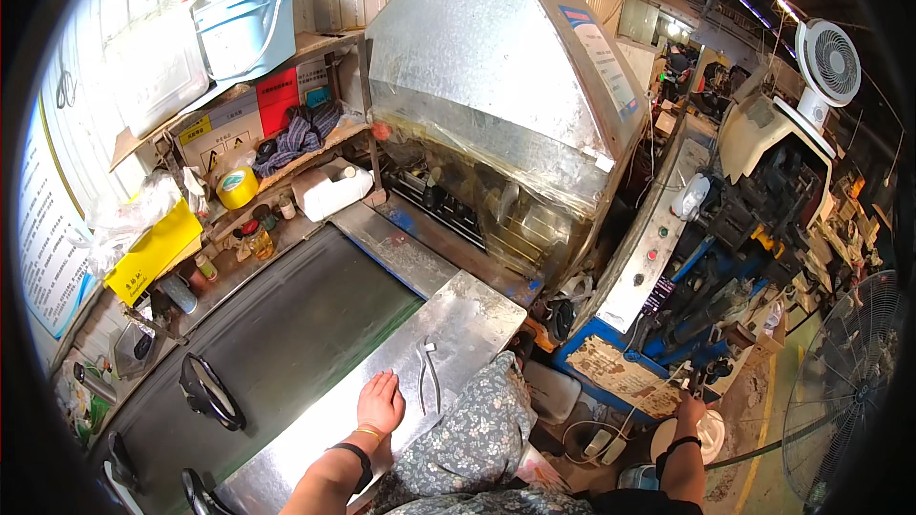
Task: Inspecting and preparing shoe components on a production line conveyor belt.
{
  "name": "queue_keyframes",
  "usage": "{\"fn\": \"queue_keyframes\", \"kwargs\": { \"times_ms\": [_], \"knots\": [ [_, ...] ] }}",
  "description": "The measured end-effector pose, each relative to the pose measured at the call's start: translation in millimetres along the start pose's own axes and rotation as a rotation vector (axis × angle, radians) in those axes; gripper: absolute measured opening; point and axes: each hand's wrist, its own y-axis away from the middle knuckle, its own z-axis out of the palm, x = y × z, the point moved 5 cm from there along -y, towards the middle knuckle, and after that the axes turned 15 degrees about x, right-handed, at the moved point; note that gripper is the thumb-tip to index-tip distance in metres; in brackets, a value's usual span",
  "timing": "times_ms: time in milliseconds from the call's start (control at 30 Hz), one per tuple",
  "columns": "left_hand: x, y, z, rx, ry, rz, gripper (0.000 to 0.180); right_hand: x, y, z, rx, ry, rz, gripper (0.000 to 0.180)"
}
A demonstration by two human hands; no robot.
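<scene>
My left hand [382,404] lies flat on a bare metal tabletop [468,310], its fingers stretched out and holding nothing. Beside it, to the right, rests a pair of metal pliers [428,380]. My right hand [691,408] reaches out to the right, at the front of a blue-framed machine [620,372]. Its fingers are closed around something small there that I cannot make out. On the dark conveyor belt [296,315] to the left sits a black shoe-shaped piece [210,393] with a glossy rim. More such black pieces [122,463] stand toward the lower left.
A metal hood [487,67] rises over the belt's far end. Shelves at the left hold a blue bucket [246,29], yellow tape [239,188], a white jug [331,189] and a yellow box [153,253]. A floor fan [844,391] stands at the right; a white fan [828,62] tops the machine.
</scene>
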Motion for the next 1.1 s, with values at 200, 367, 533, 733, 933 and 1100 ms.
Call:
{"fn": "queue_keyframes", "kwargs": {
  "times_ms": [200,367,533,733,933,1100],
  "knots": [
    [-1,0,1,0.001,-0.003,-0.001,0.032,4,-4,5,-0.045,-0.069,0.021,0.02],
    [-1,0,1,0.0,-0.001,-0.003,0.032,13,-15,8,0.002,0.016,-0.028,0.02],
    [-2,1,2,-0.025,-0.004,-0.029,0.033,20,-23,13,0.002,-0.038,-0.058,0.021],
    [-1,1,1,-0.011,0.0,-0.027,0.033,24,-29,16,0.038,-0.01,-0.093,0.021],
    [-1,0,1,-0.011,0.0,-0.005,0.032,18,-21,10,0.04,-0.009,-0.073,0.022],
    [-1,0,0,-0.002,0.004,-0.002,0.032,9,-12,6,0.033,-0.007,-0.051,0.023]
  ]
}}
